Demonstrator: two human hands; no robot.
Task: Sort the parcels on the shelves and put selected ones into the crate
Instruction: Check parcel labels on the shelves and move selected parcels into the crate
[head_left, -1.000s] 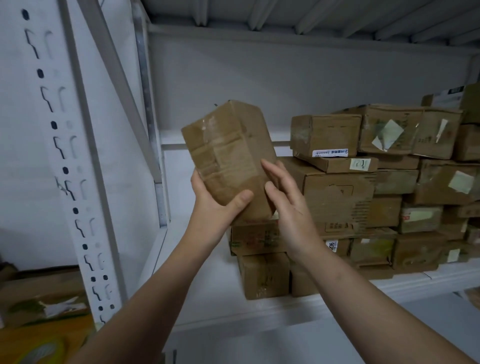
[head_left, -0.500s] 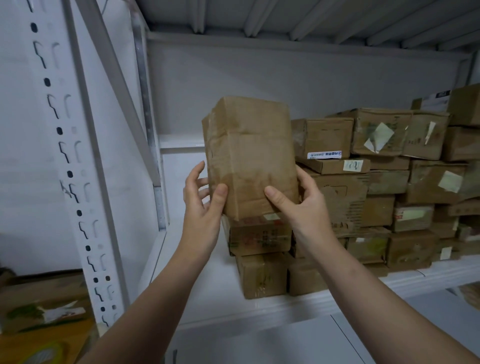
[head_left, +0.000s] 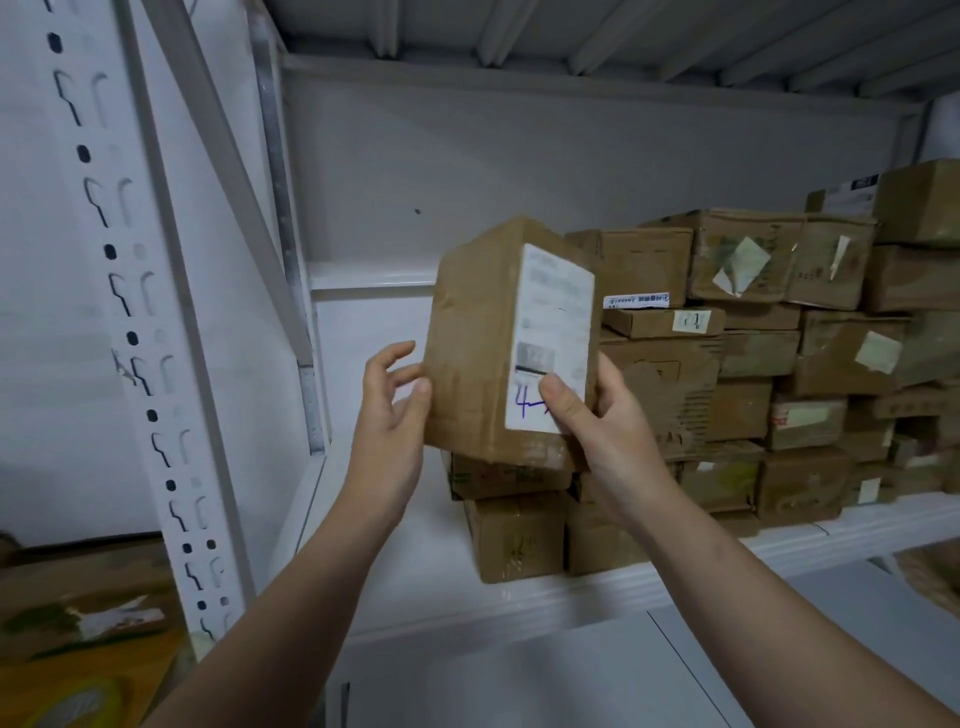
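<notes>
At the far left stood the white slotted upright (head_left: 130, 332) of the rack, with a diagonal brace (head_left: 228, 171) slanting beside it. Low down past the upright lay some cardboard boxes (head_left: 78, 613), too blurred to read.

My left hand (head_left: 389, 415) was raised just beside the parcel (head_left: 483, 353), its fingers spread and relaxed, closed round nothing. The thumb tip lay against the parcel's left edge. Whether my other fingers touched its back I could not tell, since the box hid that side.

The parcel, a brown taped cardboard box, was up in the air in front of the shelf (head_left: 431, 566), standing on end and tipped a little, one long corner turned toward me. Its right face carried a white label (head_left: 556, 312) with smeared print and blue handwriting near the bottom.

My right hand (head_left: 597, 415) gripped the parcel at its lower right. The thumb pressed flat on the label over the blue marks, and the fingers curled round the far side.

Below and to the right, the stacked parcels (head_left: 753, 358) filled the shelf several layers high against the back wall, many bearing pale stickers.
</notes>
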